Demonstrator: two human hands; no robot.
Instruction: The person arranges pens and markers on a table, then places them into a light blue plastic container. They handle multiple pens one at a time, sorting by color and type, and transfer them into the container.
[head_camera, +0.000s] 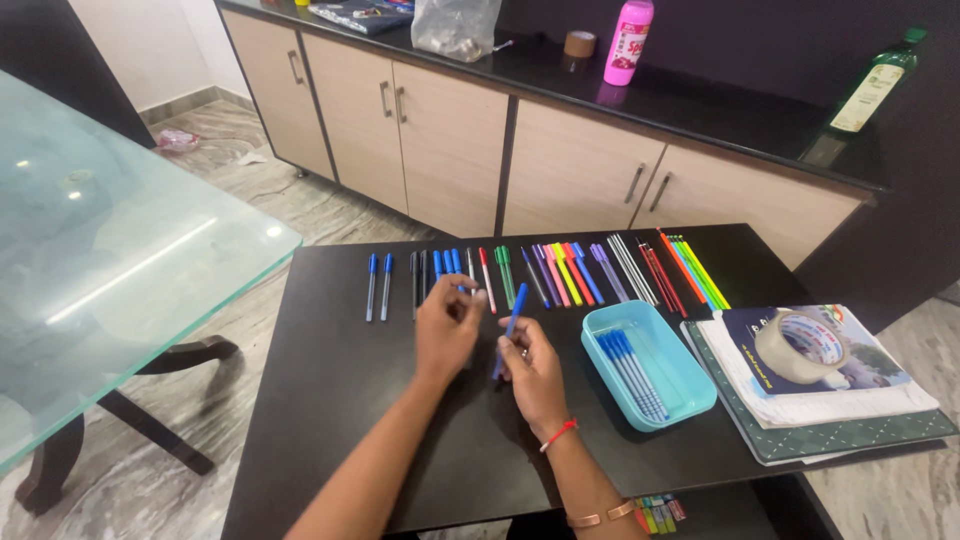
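Head view over black table (330, 400). Right hand (533, 372) pinched on blue pen (510, 334), held tilted above tabletop; left hand (447, 325) curled just beside, at row of coloured pens (560, 272). Turquoise tray (690, 385) with blue pens to right. Glass table (120, 260) at left, beige cabinets (450, 145) behind, marble floor (300, 200).

Bare forearms without sleeves, a red thread and a copper-coloured bangle on the right wrist (563, 437).
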